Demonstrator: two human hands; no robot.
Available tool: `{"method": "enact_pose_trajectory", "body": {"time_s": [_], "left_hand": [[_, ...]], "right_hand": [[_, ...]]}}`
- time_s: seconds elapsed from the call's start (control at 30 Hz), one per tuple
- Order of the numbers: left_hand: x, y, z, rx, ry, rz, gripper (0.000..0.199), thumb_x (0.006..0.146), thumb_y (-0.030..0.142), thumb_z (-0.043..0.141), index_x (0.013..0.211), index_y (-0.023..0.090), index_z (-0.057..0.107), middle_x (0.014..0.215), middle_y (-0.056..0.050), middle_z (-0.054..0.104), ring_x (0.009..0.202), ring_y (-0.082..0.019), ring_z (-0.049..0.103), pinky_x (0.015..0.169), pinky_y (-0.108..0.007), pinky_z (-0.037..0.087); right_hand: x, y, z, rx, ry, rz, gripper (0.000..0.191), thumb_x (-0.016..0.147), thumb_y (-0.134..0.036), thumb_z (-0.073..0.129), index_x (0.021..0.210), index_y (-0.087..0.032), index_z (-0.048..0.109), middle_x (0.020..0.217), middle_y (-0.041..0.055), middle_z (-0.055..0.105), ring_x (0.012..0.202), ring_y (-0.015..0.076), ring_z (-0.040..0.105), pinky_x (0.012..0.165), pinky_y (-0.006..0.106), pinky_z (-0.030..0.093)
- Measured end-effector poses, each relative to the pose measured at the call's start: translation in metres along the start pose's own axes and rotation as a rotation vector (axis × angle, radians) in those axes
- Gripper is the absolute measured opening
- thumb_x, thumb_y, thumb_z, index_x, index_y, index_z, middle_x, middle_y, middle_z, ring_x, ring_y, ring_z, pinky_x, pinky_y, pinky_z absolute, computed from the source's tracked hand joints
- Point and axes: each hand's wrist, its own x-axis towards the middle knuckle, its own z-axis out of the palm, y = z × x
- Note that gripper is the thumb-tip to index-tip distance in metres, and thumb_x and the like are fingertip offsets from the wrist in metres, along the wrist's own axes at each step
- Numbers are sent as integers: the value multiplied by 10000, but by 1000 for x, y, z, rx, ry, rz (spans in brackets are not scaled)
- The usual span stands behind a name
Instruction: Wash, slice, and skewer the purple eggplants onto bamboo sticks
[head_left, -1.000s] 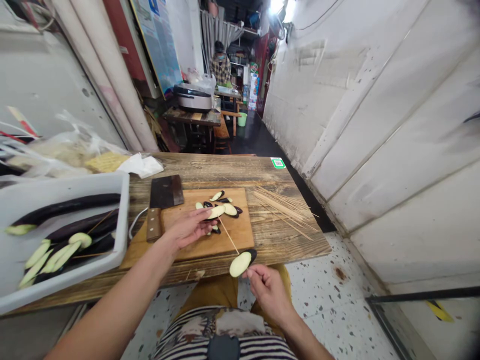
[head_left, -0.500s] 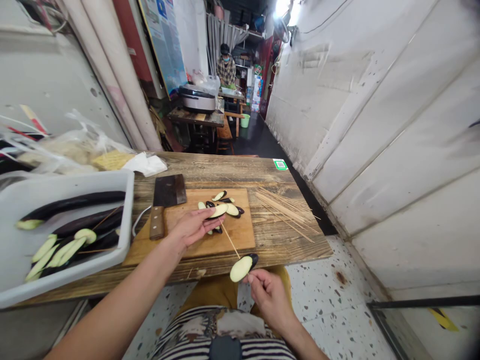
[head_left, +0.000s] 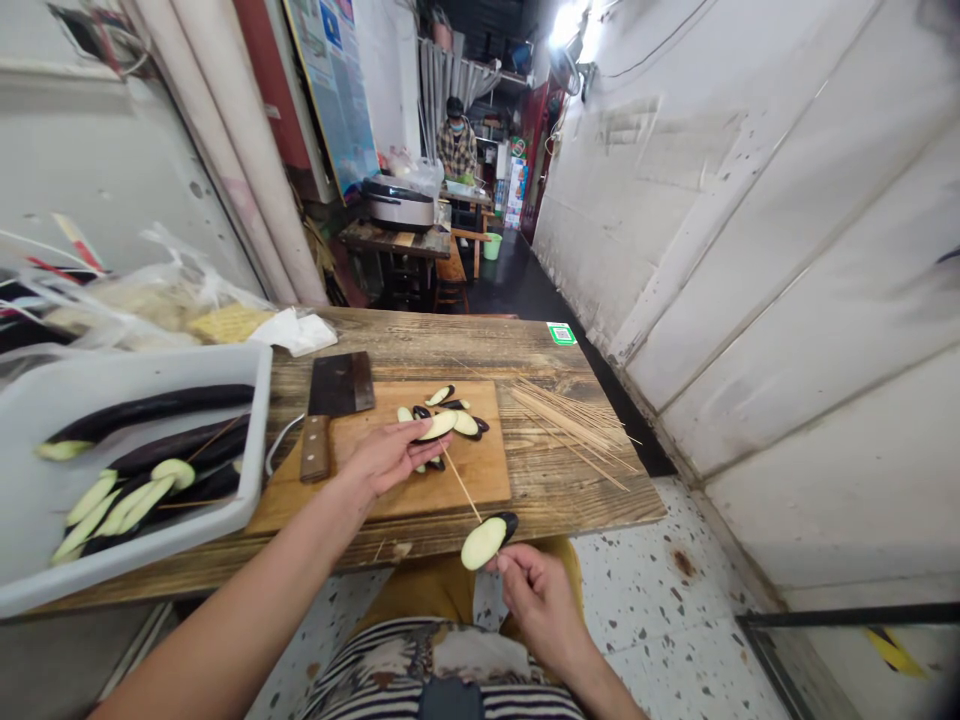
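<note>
Over the wooden cutting board (head_left: 480,480), my left hand (head_left: 390,455) holds an eggplant slice (head_left: 438,426) between its fingers. My right hand (head_left: 534,590), near the table's front edge, pinches the lower end of a wooden skewer (head_left: 461,482). A second eggplant slice (head_left: 484,542) is threaded on that skewer just above my right fingers. The skewer's upper end reaches the slice at my left hand; whether it pierces it I cannot tell. More cut slices (head_left: 466,424) lie on the board behind my left hand. A cleaver (head_left: 341,384) rests at the board's left side.
A white bin (head_left: 259,430) with whole and sliced eggplants stands at the left, plastic bags (head_left: 161,295) behind it. Loose skewers (head_left: 574,420) lie right of the board on the wooden table (head_left: 427,335). In the background a person (head_left: 457,145) stands at another table.
Both hands keep their hold on the slices and skewer. The whole view has shifted slightly, and nothing else has visibly moved.
</note>
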Motion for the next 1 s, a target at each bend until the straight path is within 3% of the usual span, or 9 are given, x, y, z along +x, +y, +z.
{"method": "enact_pose_trajectory", "body": {"time_s": [0.63,1.0], "left_hand": [[0,-5,1,62,-47,83,144,808,45,538,900,26,647,942,-176,700,783,-231,692,733,-328,593],[-2,-8,7,71,-53,40,139,804,32,540,899,30,642,904,-158,707,757,-234,694,662,-309,600]], "right_hand": [[-1,-1,0,-6,21,20,337,900,-403,446,823,-126,621,493,-74,321,444,76,263,417,204,196],[1,-4,3,26,34,1,324,898,-396,451,818,-127,615,492,-78,317,446,78,259,420,207,195]]}}
